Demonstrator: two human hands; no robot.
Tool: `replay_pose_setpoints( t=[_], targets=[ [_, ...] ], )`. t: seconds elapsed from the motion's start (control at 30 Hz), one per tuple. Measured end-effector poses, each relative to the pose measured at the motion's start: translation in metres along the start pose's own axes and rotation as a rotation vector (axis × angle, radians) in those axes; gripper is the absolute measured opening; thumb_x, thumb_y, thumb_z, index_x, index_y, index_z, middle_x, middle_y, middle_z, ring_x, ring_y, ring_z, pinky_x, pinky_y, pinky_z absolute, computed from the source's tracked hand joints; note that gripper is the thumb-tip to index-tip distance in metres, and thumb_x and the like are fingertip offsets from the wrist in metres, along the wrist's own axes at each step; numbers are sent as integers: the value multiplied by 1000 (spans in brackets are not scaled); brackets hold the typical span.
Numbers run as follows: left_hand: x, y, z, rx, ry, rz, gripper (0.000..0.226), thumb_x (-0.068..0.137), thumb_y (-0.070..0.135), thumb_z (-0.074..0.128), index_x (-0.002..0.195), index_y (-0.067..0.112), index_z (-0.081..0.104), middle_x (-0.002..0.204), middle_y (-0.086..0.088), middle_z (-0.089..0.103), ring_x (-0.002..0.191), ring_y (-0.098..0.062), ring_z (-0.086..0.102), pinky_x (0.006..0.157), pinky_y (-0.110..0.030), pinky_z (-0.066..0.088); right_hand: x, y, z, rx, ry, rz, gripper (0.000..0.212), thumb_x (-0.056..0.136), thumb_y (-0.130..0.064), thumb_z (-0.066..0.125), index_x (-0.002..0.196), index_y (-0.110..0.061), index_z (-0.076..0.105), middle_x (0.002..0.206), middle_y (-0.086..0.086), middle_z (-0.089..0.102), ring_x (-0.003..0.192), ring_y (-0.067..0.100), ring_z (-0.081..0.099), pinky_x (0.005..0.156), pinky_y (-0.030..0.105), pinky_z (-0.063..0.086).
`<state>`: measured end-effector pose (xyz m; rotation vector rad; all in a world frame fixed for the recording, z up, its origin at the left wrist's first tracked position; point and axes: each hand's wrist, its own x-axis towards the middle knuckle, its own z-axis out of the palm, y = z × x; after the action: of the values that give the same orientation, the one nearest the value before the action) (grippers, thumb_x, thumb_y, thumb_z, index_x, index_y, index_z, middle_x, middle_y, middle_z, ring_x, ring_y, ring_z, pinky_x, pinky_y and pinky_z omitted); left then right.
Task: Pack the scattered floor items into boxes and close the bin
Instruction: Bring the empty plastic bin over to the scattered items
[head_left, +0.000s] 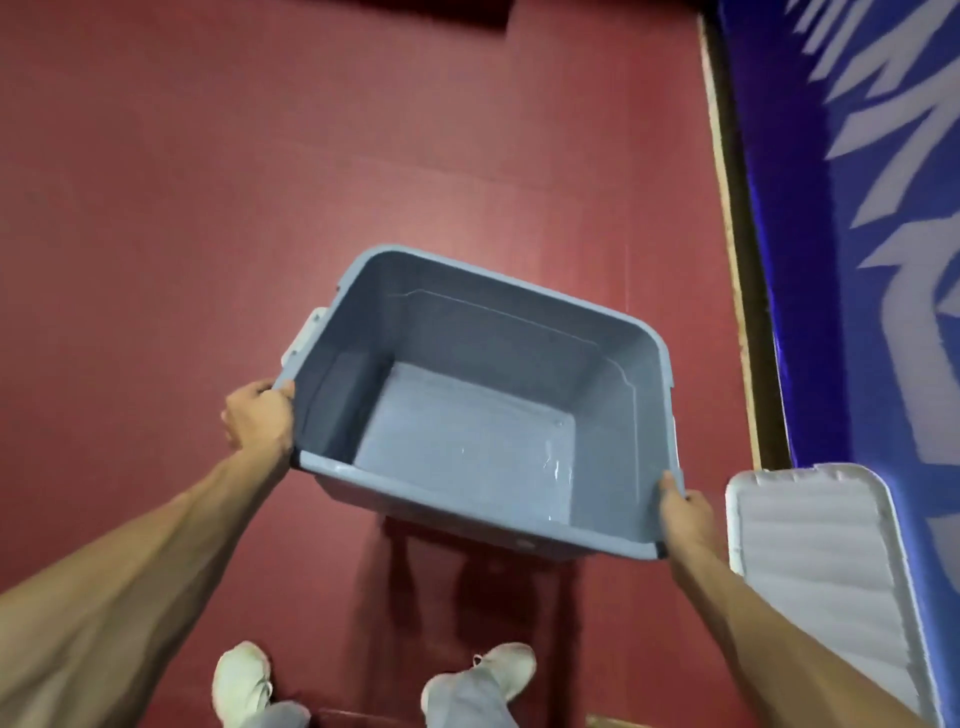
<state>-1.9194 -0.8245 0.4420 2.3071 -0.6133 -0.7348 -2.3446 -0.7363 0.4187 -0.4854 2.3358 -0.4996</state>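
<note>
Bin (631, 364) between hands, left hand (260, 415) and right hand (685, 519) gripping rim (tilted).

Bins: one grey-blue bin (519, 332).
Lids: one white ribbed lid (810, 561), to the right of the bin.
Hands: two. The left hand (260, 415) grips the bin's near left corner and the right hand (685, 519) grips its near right corner.
Latches: one white latch (309, 332) seen clearly, on the bin's left side.
Shoes: two, both white, a left shoe (241, 680) and a right shoe (506, 670), on the near side of the bin.
Banners: one blue banner (857, 260) with white markings, to the right of the bin.
</note>
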Motion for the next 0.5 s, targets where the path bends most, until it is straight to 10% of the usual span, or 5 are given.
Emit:
replay_pose_setpoints(
  t=[0.33, 0.5],
  targets=[
    [168, -71, -341, -255, 239, -177, 33, 76, 22, 58, 104, 12, 72, 104, -19, 70, 92, -38, 61, 88, -40, 51, -278, -206, 180, 26, -81, -378, 42, 85, -50, 59, 73, -10, 56, 88, 12, 62, 79, 29, 57, 72, 37, 47],
    [234, -114, -537, -246, 394, -180, 30, 80, 25, 58, 102, 10, 72, 105, -22, 69, 96, -40, 61, 84, -39, 47, -429, -303, 303, -56, -281, -654, 44, 93, -37, 55, 87, 6, 63, 84, 19, 58, 76, 29, 53, 69, 40, 44]
  ],
)
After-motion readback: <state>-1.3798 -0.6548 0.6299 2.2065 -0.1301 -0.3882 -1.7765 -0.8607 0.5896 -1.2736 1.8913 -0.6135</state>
